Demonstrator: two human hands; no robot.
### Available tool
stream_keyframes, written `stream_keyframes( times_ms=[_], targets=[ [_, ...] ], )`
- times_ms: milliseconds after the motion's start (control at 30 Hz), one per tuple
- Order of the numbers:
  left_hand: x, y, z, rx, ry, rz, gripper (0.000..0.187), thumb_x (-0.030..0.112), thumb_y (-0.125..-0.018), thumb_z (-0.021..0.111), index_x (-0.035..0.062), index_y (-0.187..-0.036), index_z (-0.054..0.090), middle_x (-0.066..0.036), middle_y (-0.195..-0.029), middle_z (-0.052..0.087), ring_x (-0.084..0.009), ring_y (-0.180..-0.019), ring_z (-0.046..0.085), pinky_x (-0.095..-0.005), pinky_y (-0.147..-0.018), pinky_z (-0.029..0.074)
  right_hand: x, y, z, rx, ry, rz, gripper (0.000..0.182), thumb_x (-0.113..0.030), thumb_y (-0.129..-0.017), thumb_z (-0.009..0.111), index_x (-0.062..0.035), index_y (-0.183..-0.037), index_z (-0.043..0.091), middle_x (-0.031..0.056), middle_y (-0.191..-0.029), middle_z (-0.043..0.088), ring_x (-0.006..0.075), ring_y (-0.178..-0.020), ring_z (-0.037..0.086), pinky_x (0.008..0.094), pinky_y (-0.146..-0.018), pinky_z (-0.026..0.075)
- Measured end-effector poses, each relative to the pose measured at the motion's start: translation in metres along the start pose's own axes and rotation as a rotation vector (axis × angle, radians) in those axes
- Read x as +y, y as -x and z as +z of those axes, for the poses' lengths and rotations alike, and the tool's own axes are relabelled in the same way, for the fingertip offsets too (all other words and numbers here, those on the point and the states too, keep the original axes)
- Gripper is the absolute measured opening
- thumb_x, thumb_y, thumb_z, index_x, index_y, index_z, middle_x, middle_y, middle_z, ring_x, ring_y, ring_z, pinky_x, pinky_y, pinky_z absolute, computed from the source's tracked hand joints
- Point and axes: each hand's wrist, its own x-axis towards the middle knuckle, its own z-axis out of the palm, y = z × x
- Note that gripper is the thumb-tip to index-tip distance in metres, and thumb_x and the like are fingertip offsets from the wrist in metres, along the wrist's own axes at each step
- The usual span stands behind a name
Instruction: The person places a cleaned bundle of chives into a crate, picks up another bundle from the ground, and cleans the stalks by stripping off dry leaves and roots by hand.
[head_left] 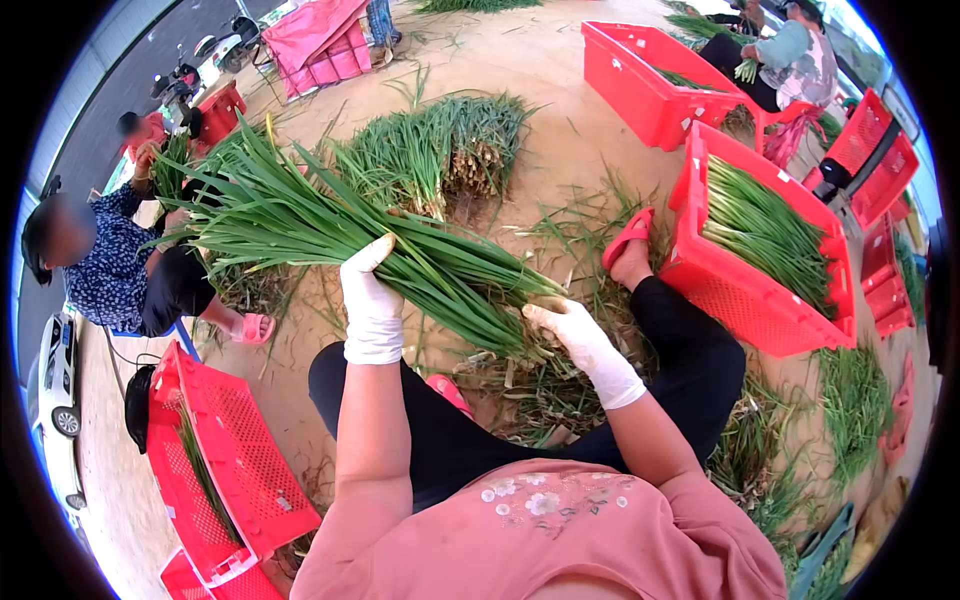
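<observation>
A large bunch of garlic chives (330, 225) lies slantwise across the front of me, leaves to the upper left and pale stem ends to the lower right. My left hand (372, 290), in a white glove, is closed around the middle of the bunch with the thumb over the leaves. At the stem ends, my right hand (577, 340), also gloved, has its fingers closed on the chives. Beyond the bunch, a pile of chives (430, 150) rests on the ground. Loose leaves and trimmings (560, 400) lie between my legs.
To my right stands a red crate (690, 270) holding chives, with another red crate (640, 100) behind it. Red crates (240, 450) also stand at lower left. A person (120, 245) sits at left with chives; another person (795, 60) works at upper right.
</observation>
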Motion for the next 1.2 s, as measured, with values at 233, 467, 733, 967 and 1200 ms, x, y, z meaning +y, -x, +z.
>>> stream_keyframes(
  times_ms=[233,467,733,967,1200],
  targets=[
    [-0.014,0.010,0.008,-0.130,-0.069,-0.042,0.039,0.006,-0.064,0.066,-0.0027,-0.101,0.056,-0.010,-0.093,0.062,-0.0249,-0.084,0.059,-0.0356,-0.079,0.049,-0.017,-0.023,0.036,0.118,-0.296,-0.060,0.016,-0.019,-0.080,0.065,-0.0031,-0.083,0.064,0.0039,-0.065,0.062,0.0066,-0.048,0.049,0.0194,-0.045,0.035],
    [-0.014,0.012,0.015,-0.119,-0.058,-0.112,0.031,0.006,-0.062,0.066,0.0001,-0.093,0.060,-0.008,-0.084,0.062,-0.0220,-0.077,0.059,-0.0337,-0.074,0.049,-0.033,-0.017,0.029,-0.066,-0.199,-0.090,0.013,-0.012,-0.082,0.060,0.0005,-0.084,0.064,0.0067,-0.065,0.063,0.0087,-0.048,0.053,0.0200,-0.044,0.038],
    [-0.027,0.010,0.014,-0.190,-0.038,-0.203,0.034,0.004,-0.063,0.069,-0.0007,-0.095,0.059,-0.007,-0.086,0.061,-0.0224,-0.080,0.058,-0.0343,-0.076,0.048,-0.085,-0.005,0.059,-0.165,-0.286,-0.250,0.011,-0.009,-0.081,0.060,0.0003,-0.076,0.064,0.0066,-0.061,0.062,0.0085,-0.044,0.052,0.0189,-0.041,0.038],
    [-0.031,0.012,0.019,-0.233,-0.002,-0.214,0.037,0.001,-0.060,0.072,0.0020,-0.095,0.059,-0.007,-0.089,0.061,-0.0224,-0.082,0.059,-0.0349,-0.077,0.049,-0.147,0.012,0.050,-0.425,-0.812,-0.496,0.012,-0.009,-0.082,0.060,0.0021,-0.086,0.062,0.0090,-0.077,0.063,0.0135,-0.061,0.057,0.0270,-0.056,0.045],
    [-0.026,-0.003,-0.002,-0.218,-0.038,-0.097,0.034,0.008,-0.065,0.068,-0.0027,-0.096,0.058,-0.013,-0.090,0.061,-0.0274,-0.085,0.058,-0.0402,-0.081,0.048,-0.174,0.080,-0.066,-0.394,-0.979,-1.053,0.010,-0.019,-0.083,0.059,-0.0089,-0.084,0.058,0.0001,-0.064,0.050,0.0107,-0.057,0.048,0.0313,-0.070,0.047]
  ],
)
